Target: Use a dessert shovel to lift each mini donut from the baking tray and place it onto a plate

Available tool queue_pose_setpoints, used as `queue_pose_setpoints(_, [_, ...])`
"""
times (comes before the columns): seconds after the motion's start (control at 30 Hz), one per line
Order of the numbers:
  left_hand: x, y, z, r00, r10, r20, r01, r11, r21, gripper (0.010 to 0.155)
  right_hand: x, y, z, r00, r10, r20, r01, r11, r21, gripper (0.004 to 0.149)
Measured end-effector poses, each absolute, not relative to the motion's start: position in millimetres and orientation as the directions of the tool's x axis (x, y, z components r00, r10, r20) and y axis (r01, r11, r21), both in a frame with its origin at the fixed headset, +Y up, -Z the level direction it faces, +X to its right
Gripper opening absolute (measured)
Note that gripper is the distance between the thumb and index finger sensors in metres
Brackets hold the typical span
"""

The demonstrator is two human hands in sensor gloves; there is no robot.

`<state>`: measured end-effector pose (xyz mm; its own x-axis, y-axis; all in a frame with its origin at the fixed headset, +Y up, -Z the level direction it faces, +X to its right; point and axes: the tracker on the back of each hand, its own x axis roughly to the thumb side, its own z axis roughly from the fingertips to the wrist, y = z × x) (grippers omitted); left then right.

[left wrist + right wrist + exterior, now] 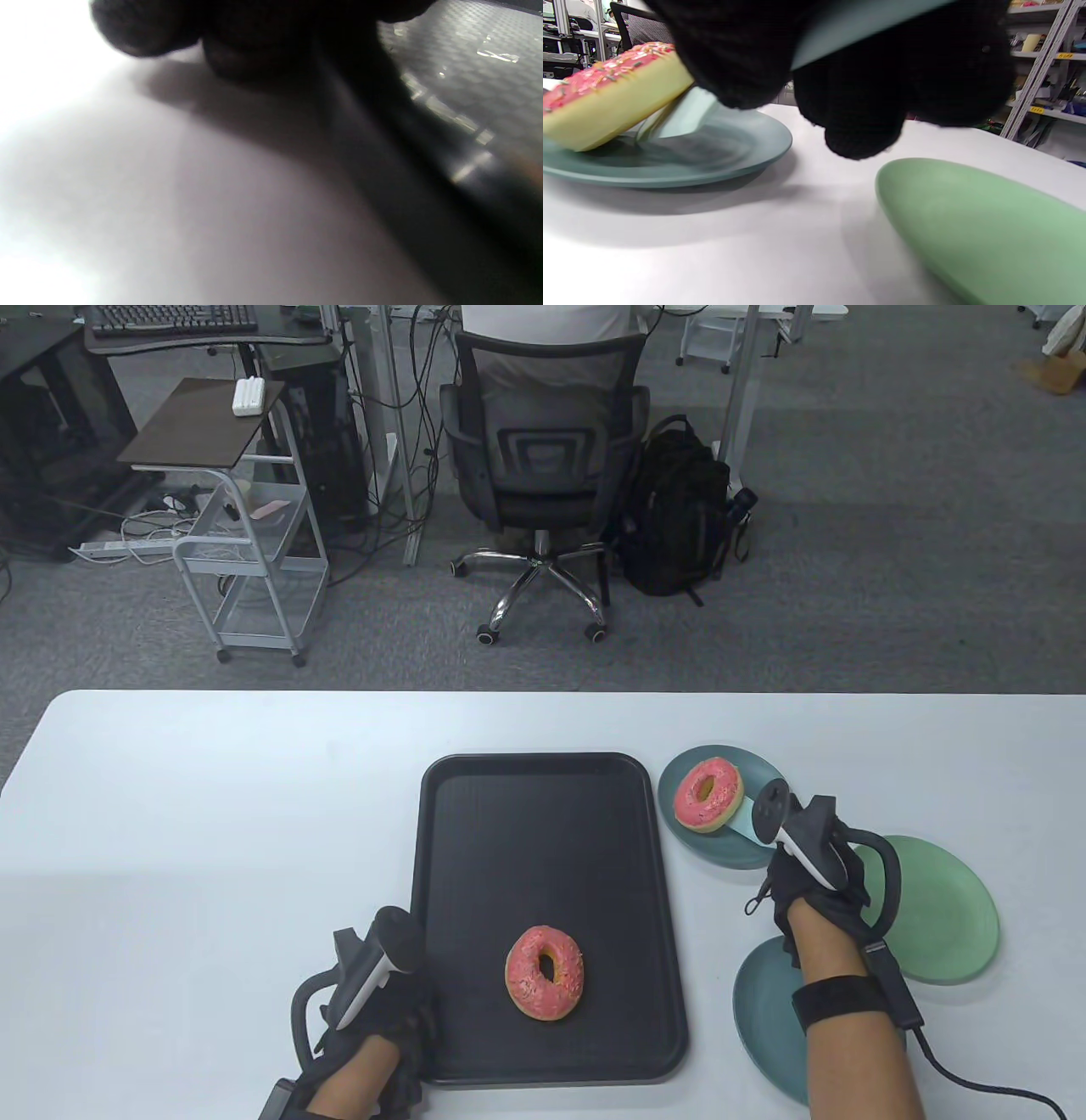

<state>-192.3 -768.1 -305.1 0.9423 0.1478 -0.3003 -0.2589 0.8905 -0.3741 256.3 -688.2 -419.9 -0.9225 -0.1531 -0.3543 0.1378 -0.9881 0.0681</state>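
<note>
A pale blue dessert shovel [683, 112] is being gripped by the curled fingers of the right hand [819, 869], its blade wedged under a tilted pink-frosted donut [708, 795] on the far blue-grey plate [679, 823]. A second pink sprinkled donut [544, 971] is lying in the black rectangular baking tray [543, 831]. The left hand [373, 1027] is resting at the tray's near left edge; how its fingers lie cannot be told.

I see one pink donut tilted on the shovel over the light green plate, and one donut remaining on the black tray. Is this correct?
Not quite. The tilted donut and shovel are over the far blue-grey plate, not the light green plate, as the table view shows. One donut does remain on the black tray.
</note>
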Motion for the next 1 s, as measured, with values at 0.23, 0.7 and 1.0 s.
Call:
queue_pose_setpoints(0.23, [-192.3, -768.1, -305.1, 0.942, 0.148, -0.3, -0.259, 0.891, -0.374, 0.058, 257.2, -686.0, -419.2, -0.891, -0.214, -0.402, 0.22, -0.975, 0.03, 0.058])
queue_pose_setpoints(0.7, [-192.5, -767.9, -305.1, 0.943, 0.147, -0.3, -0.258, 0.891, -0.374, 0.058, 265.1, -681.7, -414.5, -0.804, -0.334, -0.492, 0.381, -0.924, 0.005, 0.058])
queue_pose_setpoints(1.0, [-192.5, -767.9, -305.1, 0.943, 0.147, -0.3, -0.258, 0.891, -0.374, 0.058, 277.9, -671.0, -405.5, -0.804, -0.292, -0.517, 0.342, -0.94, -0.001, 0.059])
